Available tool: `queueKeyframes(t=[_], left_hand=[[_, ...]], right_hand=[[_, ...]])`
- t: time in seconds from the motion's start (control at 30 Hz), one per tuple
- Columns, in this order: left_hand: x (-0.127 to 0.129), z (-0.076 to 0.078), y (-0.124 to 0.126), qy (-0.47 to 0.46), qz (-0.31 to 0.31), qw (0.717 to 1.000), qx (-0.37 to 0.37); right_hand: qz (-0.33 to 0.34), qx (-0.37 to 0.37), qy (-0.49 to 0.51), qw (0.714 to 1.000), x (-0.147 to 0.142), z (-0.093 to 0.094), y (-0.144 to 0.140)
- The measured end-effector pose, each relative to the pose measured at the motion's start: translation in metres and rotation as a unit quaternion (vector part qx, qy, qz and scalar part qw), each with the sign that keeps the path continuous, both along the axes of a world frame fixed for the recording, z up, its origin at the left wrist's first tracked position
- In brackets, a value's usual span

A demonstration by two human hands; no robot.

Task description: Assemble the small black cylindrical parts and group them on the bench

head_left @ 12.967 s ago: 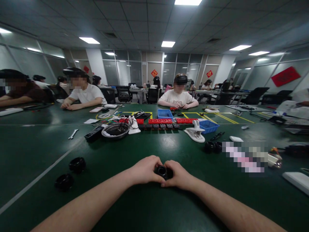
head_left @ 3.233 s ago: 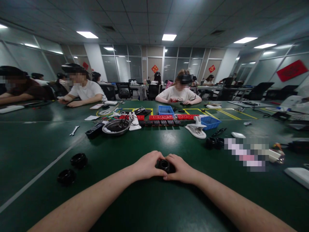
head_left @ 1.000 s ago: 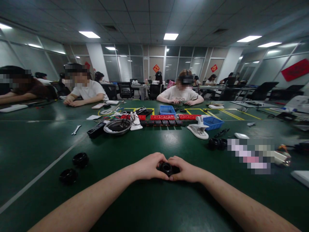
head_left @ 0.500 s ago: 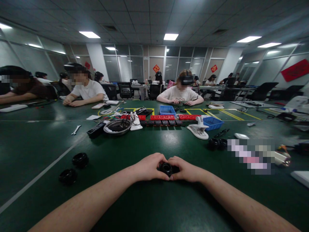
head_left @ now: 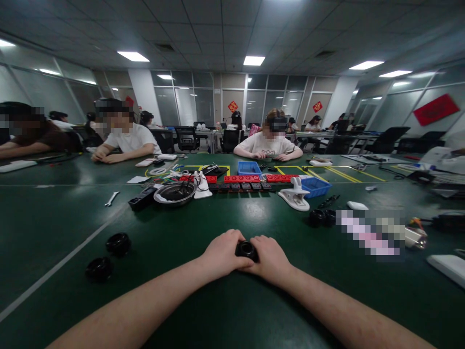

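A small black round part [head_left: 246, 250] with a hollow centre sits between my two hands, low over the green table [head_left: 232, 310]. My left hand [head_left: 221, 254] grips its left side with curled fingers. My right hand [head_left: 271, 259] closes on its right side. Most of the part is hidden by my fingers; only its top ring shows. Two similar black round parts [head_left: 118, 244] [head_left: 98, 269] lie on the table to my left. Another pair of black parts [head_left: 321, 217] lies to the right.
A metal bowl [head_left: 174, 194], red and black strips [head_left: 242, 182], a white clamp [head_left: 295, 196], blue bins [head_left: 315, 186] and a wrench [head_left: 111, 198] lie further back. Other people sit along the far side and left. A white device [head_left: 447, 269] lies at right.
My hands have shifted a little on the black part, with my right hand now more over its side. The view has tilted slightly.
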State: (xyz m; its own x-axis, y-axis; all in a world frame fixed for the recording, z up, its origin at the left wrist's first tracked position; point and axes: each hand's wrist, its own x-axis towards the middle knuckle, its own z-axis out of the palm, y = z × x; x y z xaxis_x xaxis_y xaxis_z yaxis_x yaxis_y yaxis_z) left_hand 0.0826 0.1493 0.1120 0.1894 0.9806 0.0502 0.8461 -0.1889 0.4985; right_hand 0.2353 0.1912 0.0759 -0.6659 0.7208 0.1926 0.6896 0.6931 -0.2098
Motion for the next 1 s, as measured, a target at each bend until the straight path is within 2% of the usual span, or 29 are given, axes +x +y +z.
queueKeyframes(t=[0.07, 0.2, 0.4, 0.8, 1.0], left_hand=[[-0.004, 0.003, 0.002, -0.009, -0.036, 0.999, -0.013], [-0.014, 0.007, 0.006, -0.035, -0.120, 0.991, -0.051], [-0.019, 0.005, 0.011, -0.048, -0.164, 0.984, -0.059], [-0.019, 0.004, 0.011, -0.045, -0.172, 0.983, -0.047], [-0.018, 0.004, 0.011, -0.043, -0.172, 0.984, -0.025]], right_hand=[[0.024, -0.021, 0.021, 0.999, 0.003, 0.002, 0.001], [0.126, -0.117, 0.063, 0.983, 0.011, 0.007, 0.010], [0.207, -0.194, 0.060, 0.957, 0.016, 0.013, 0.022], [0.227, -0.225, 0.065, 0.945, 0.018, 0.013, 0.025], [0.215, -0.217, 0.063, 0.950, 0.016, 0.012, 0.026]])
